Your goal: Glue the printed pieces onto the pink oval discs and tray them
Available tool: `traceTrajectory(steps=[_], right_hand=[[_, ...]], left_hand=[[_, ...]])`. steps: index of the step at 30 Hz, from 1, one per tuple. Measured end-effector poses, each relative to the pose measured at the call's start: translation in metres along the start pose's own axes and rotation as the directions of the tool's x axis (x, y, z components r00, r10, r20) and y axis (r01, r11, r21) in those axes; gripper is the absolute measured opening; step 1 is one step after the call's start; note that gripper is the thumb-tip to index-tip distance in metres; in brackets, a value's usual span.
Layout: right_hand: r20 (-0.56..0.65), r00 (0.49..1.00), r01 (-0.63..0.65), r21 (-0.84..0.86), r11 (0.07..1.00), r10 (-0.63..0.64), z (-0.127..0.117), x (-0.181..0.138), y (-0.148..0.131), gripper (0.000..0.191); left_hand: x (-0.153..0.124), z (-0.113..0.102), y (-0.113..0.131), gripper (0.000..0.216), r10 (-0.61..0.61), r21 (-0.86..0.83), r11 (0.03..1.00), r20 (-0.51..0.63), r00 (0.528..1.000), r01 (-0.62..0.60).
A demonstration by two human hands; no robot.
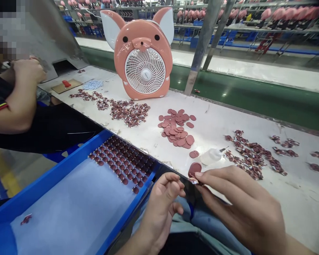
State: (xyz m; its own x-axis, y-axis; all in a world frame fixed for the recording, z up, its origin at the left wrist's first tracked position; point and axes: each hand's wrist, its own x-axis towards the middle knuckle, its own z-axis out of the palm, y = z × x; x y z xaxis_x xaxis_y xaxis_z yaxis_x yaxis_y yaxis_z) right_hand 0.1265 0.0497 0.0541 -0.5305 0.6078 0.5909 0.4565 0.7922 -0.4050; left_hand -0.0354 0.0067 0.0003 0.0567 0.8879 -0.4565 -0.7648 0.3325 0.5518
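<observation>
My right hand (241,202) pinches a reddish-brown oval disc (194,169) at the table's front edge, with a small whitish and brown bit showing at its lower end. To the left of it, my left hand (163,203) is raised over my lap, its fingers loosely curled and apart, with nothing visible in them. Just beyond my right fingertips lies a clear squeeze bottle (212,157) with a thin needle tip. Loose oval discs (194,154) rest beside the bottle. Farther back is a heap of similar discs (178,129).
Small brown figures lie in a right-hand pile (251,154) and a left-hand pile (129,111). A blue tray (69,164) at left holds rows of brown pieces (124,159) on a white sheet. A pig-shaped fan (146,63) stands behind. Another person's arm (22,95) is at far left.
</observation>
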Motion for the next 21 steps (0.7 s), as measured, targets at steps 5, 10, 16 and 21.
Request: traceTrajectory(steps=[5, 10, 16, 21], right_hand=[[-0.036, 0.982, 0.180, -0.125, 0.976, -0.186, 0.036, -0.012, -0.001, 0.022], [-0.041, 0.956, 0.278, -0.176, 0.944, -0.289, 0.056, -0.016, 0.005, 0.022], [-0.015, 0.930, 0.354, -0.224, 0.908, -0.367, 0.066, 0.006, -0.002, 0.012], [-0.065, 0.924, 0.352, -0.233, 0.906, -0.376, 0.059, -0.006, -0.012, 0.011]], left_hand=[[-0.002, -0.006, -0.005, 0.030, 0.195, 0.175, 0.968, -0.057, 0.979, -0.183], [-0.001, -0.013, -0.002, 0.029, 0.223, 0.194, 0.961, -0.135, 0.965, -0.195], [-0.002, -0.015, 0.005, 0.029, 0.187, 0.118, 0.980, -0.249, 0.950, -0.161], [0.005, -0.048, 0.025, 0.030, 0.336, 0.327, 0.921, -0.389, 0.858, -0.212]])
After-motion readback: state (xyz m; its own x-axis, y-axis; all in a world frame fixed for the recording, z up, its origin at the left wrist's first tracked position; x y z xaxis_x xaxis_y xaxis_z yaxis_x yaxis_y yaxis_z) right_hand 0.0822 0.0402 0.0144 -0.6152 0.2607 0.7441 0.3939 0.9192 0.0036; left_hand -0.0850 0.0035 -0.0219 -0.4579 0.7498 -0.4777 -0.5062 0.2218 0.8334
